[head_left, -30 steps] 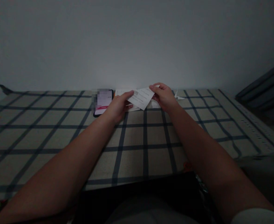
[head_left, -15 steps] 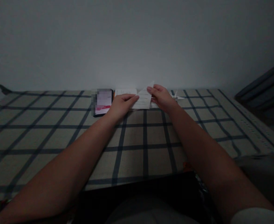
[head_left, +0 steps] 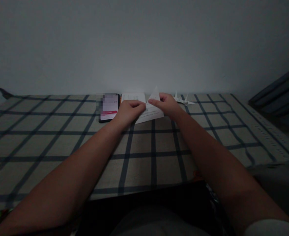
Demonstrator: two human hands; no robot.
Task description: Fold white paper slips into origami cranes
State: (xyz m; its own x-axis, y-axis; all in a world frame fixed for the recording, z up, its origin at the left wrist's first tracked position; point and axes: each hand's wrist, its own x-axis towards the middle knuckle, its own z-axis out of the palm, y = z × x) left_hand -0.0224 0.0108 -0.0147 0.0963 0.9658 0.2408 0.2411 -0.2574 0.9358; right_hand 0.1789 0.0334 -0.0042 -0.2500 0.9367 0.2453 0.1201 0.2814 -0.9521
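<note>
Between my hands is a sheet of paper (head_left: 151,115) with lines of writing, partly folded, one pointed corner standing up. My left hand (head_left: 130,109) pinches its left side between thumb and fingers. On the other side my right hand (head_left: 166,104) grips the paper near the raised corner, thumb on top. Behind my left hand lies an open notebook (head_left: 134,96) with written pages, partly covered by the hand and paper. Folded white paper cranes (head_left: 185,101) rest just right of my right hand.
A phone (head_left: 109,108) with a lit screen lies left of my left hand. Everything rests on a checked cloth (head_left: 139,144) that reaches a grey wall (head_left: 144,46). A dark slatted object (head_left: 279,98) stands at the right.
The paper has turned and tilted, its lower edge now nearer me and slanting. My right hand has shifted slightly left and down, and more of the paper cranes shows.
</note>
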